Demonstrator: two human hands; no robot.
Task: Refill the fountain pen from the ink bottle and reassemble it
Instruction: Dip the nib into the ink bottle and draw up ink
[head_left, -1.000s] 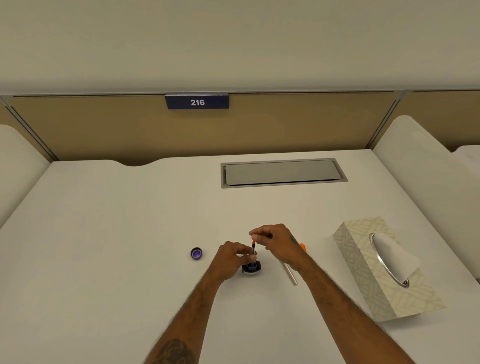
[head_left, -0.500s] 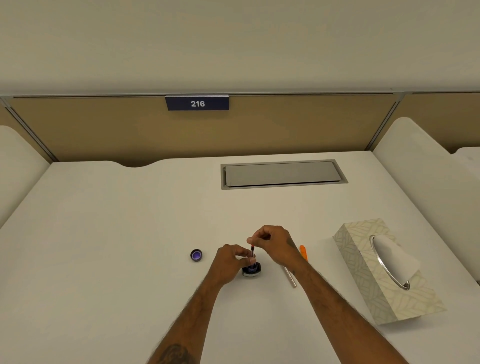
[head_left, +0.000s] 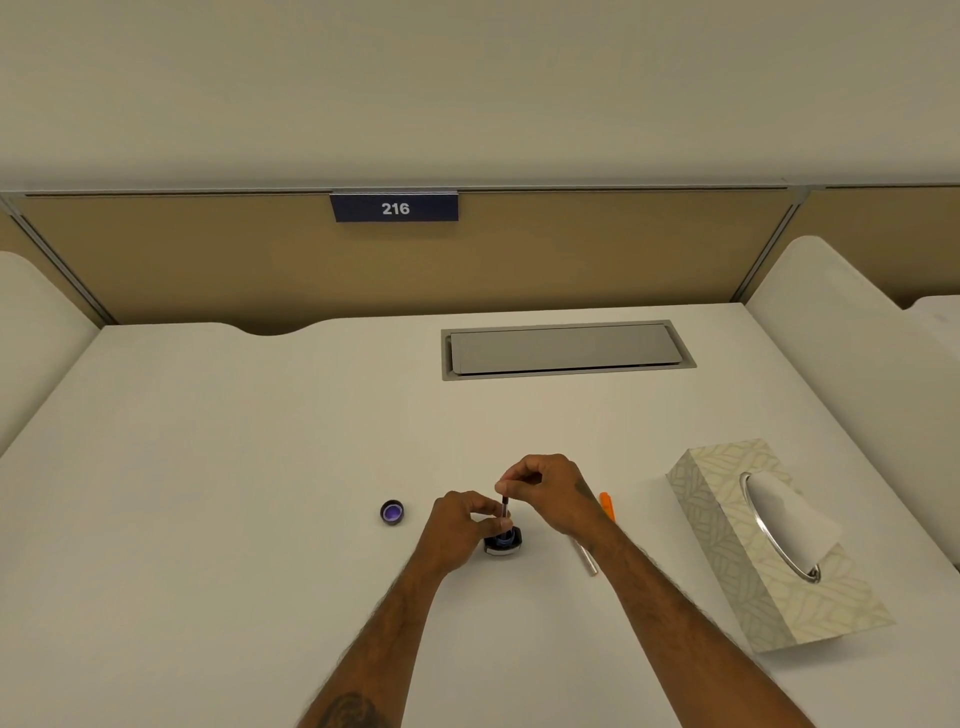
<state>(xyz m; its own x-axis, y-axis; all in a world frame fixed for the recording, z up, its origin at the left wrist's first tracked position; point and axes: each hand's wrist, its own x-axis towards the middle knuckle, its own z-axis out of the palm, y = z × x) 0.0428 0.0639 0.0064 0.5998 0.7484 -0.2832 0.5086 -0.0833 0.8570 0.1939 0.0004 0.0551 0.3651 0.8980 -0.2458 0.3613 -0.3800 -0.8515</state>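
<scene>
we hold the ink bottle (head_left: 503, 542) steady on the tabletop (head_left: 218, 467) with the left hand (head_left: 460, 525), its fingers curled round the neck. the right hand (head_left: 548, 491) pinches the top of the pen's thin inner section (head_left: 504, 506), which stands upright with its lower end in the open bottle mouth. we judge the task roughly midway: bottle uncapped, pen apart, filling in progress; how much ink has been drawn is too small to tell. left to do, by our estimate: lift the section out, wipe it, refit the silver barrel (head_left: 586, 558) and orange piece (head_left: 607, 505) that lie just behind the right wrist, then recap the bottle. the bottle cap (head_left: 391, 512) sits open side up to the left, well apart from the hands. a tissue box (head_left: 769, 545) stands to the right, within reach for wiping. nothing blocks the bottle; the right forearm does pass over the loose barrel, so a nudge could roll it.
</scene>
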